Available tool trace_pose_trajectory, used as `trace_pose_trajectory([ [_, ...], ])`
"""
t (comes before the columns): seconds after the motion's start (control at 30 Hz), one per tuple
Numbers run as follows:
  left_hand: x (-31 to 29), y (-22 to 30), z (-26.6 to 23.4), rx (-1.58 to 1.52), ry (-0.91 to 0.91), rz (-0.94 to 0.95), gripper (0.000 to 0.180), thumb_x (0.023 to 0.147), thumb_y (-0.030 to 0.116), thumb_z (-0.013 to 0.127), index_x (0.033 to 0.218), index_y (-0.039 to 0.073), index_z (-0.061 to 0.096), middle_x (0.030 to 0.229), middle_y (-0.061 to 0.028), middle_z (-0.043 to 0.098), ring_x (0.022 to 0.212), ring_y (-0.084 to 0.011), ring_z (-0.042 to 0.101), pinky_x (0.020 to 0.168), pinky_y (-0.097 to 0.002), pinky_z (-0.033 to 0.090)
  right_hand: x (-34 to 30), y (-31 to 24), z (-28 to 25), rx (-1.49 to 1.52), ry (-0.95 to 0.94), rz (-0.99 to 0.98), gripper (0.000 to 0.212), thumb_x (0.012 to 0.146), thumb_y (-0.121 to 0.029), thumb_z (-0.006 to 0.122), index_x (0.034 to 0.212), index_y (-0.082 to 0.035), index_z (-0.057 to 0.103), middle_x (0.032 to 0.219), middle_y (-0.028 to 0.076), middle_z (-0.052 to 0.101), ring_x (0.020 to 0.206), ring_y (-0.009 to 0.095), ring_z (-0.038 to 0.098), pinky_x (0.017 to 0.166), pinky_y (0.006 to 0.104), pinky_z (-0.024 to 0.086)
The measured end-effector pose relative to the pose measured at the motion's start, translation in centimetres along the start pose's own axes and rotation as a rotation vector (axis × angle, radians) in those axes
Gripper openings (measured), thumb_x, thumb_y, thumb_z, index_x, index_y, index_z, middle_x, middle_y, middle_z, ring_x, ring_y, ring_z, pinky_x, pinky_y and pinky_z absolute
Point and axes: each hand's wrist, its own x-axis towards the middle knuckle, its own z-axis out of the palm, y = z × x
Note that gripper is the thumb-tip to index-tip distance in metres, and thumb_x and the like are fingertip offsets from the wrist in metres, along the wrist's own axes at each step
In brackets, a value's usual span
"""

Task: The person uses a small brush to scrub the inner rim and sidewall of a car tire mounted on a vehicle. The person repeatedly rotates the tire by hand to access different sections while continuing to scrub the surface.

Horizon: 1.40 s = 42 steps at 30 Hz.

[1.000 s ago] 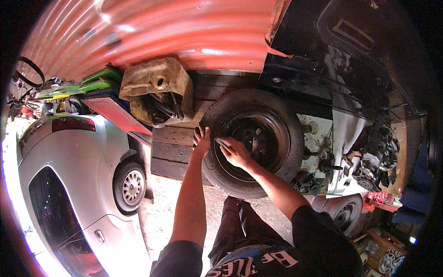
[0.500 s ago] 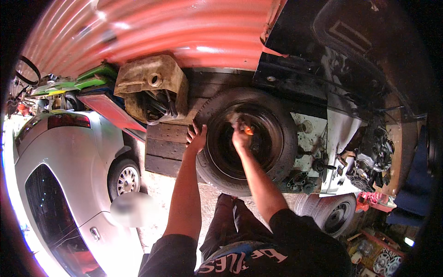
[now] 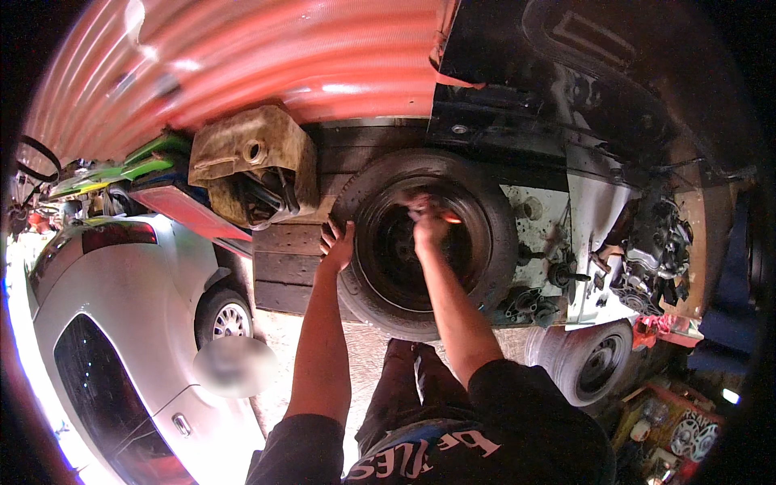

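Note:
A wheel (image 3: pixel 356 283) with a black tyre and a dark, grimy rim lies flat on the wooden bench in front of me. My left hand (image 3: pixel 338 246) rests at the tyre's left side, its fingers spread and nothing in them. Over the rim's inner face, my right hand (image 3: pixel 430 229) is closed around an orange-handled tool (image 3: pixel 451 217). Motion smears the tool's head near the upper part of the rim, so its kind is unclear.
Left of the wheel, a dirty tan plastic tank (image 3: pixel 234 145) sits on dark planks (image 3: pixel 287 263). Greasy metal parts (image 3: pixel 529 307) and an engine part (image 3: pixel 651 250) lie to the right. A second wheel (image 3: pixel 594 364) stands below them. A silver car (image 3: pixel 174 323) is parked at left.
My right hand and the orange-handled tool have shifted slightly within the rim, still blurred. My left hand stays at the tyre's edge. The whole view has tilted a little.

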Motion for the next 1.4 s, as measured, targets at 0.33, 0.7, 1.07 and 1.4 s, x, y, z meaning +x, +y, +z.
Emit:
trace_pose_trajectory([
  [0.33, 0.7, -3.7, 0.7, 0.066, 0.065, 0.061, 0.060, 0.100, 0.061, 0.010, 0.155, 0.036, 0.003, 0.160, -0.0135, -0.021, 0.144, -0.0484, -0.013, 0.114, -0.0631, -0.001, -3.4, -1.8, -1.0, -0.324, -0.332, 0.065, 0.015, 0.095, -0.013, 0.061, 0.095, 0.001, 0.065, 0.088, 0.007, 0.070, 0.076, 0.014, 0.067, 0.062, 0.0300, 0.060],
  [0.7, 0.9, -2.0, 0.2, 0.149, 0.021, 0.099, 0.051, 0.105, 0.046, 0.012, 0.154, 0.037, 0.003, 0.160, -0.0128, -0.022, 0.143, -0.0523, -0.009, 0.113, -0.0652, 0.002, -7.0, 2.8, -1.5, -0.334, -0.303, 0.102, 0.017, 0.091, -0.012, 0.064, 0.105, -0.004, 0.059, 0.090, 0.006, 0.065, 0.078, 0.015, 0.066, 0.063, 0.0323, 0.062],
  [1.07, 0.4, -0.7, -0.1, 0.028, 0.041, 0.049, 0.067, 0.098, 0.066, 0.010, 0.155, 0.032, -0.002, 0.160, -0.0124, -0.021, 0.144, -0.0495, -0.012, 0.114, -0.0630, -0.001, -4.2, 2.4, 3.3, 0.070, -0.106, 0.052, 0.025, 0.097, -0.020, 0.060, 0.117, -0.007, 0.060, 0.108, 0.006, 0.065, 0.078, 0.017, 0.066, 0.064, 0.0279, 0.055],
  [1.4, -0.9, -0.3, -0.3, -0.107, 0.016, -0.048, 0.061, 0.098, 0.065, 0.009, 0.154, 0.042, -0.002, 0.158, -0.0143, -0.025, 0.144, -0.0508, -0.010, 0.113, -0.0647, 0.001, -0.9, -1.7, -0.6, -0.224, 0.056, -0.056, 0.024, 0.099, -0.017, 0.056, 0.113, 0.001, 0.061, 0.105, 0.010, 0.067, 0.082, 0.019, 0.069, 0.068, 0.0336, 0.060],
])
